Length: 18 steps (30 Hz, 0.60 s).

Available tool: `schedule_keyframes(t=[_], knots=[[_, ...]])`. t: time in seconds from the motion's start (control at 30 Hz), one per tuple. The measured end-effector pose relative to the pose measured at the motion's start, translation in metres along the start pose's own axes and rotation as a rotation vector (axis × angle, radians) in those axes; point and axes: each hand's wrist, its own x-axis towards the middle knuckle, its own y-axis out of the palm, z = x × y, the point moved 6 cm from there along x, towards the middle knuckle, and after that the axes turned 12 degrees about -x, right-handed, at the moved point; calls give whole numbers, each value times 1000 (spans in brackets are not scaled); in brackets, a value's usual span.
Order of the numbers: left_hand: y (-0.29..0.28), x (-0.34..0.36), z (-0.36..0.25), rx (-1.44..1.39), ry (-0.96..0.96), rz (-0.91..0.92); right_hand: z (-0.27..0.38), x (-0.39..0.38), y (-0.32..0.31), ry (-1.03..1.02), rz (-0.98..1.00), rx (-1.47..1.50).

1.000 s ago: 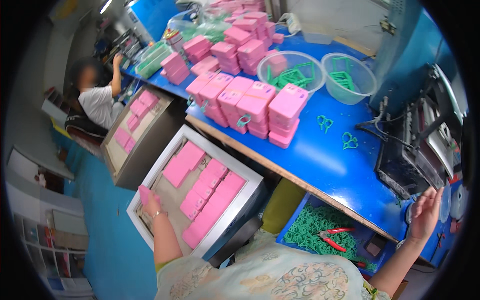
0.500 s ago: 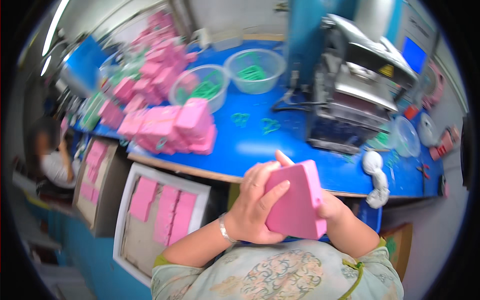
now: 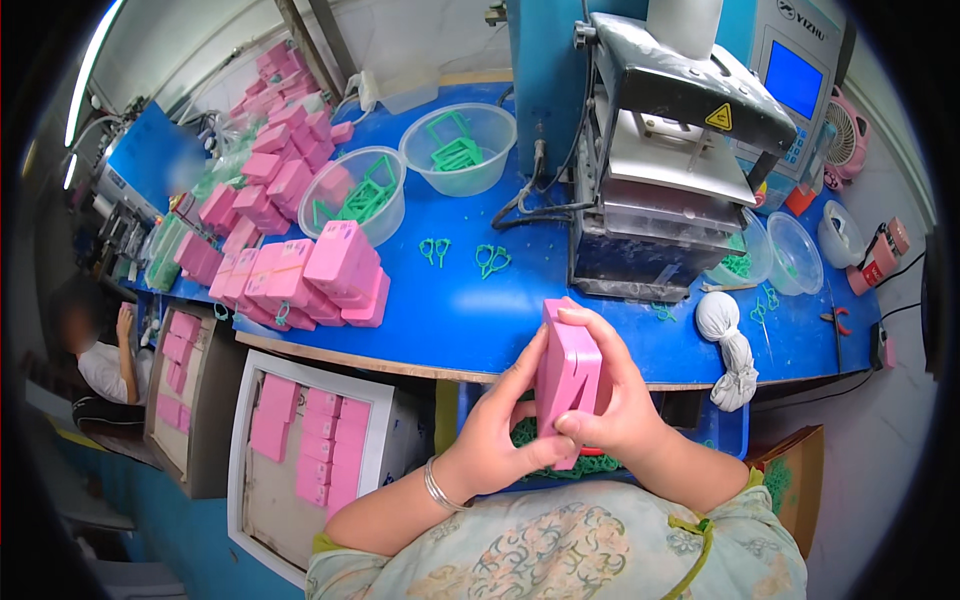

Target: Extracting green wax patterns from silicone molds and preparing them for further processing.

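Pink case (image 3: pixel 568 378): flat, rectangular, smooth matte plastic with rounded corners, held upright on edge in front of the chest, just below the near edge of the table (image 3: pixel 470 320). Left hand (image 3: pixel 497 432): palm cupping the case's left face, thumb pressed across the lower front, fingers raised along the side; a thin silver bangle (image 3: pixel 435 487) at the wrist. Right hand (image 3: pixel 618 400): fingers curled over the top edge and right face, gripping firmly (both hands grasp the same case). Both forearms rise from the lower edge, bent inward.

Beneath the hands, a blue bin of green plastic clips (image 3: pixel 560 462), partly hidden. Table: glossy blue top. On it, a stack of like pink cases (image 3: pixel 318 280), loose green clips (image 3: pixel 491 259), two clear round bowls (image 3: pixel 458 148) holding green parts, a grey metal press machine (image 3: pixel 672 160), a white knotted cloth bundle (image 3: pixel 728 340). Left of the person, an open white carton (image 3: pixel 300 440) with pink cases laid flat in rows.
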Motion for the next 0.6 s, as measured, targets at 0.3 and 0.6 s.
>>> schedule_keyframes(t=[0.3, 0.6], knots=[[-51, -7, -10, -376, -3, -365, -12, 9, -17, 139, -35, 638], [-40, 10, -76, 921, 423, -485, -36, 7, -15, -30, -315, -437]])
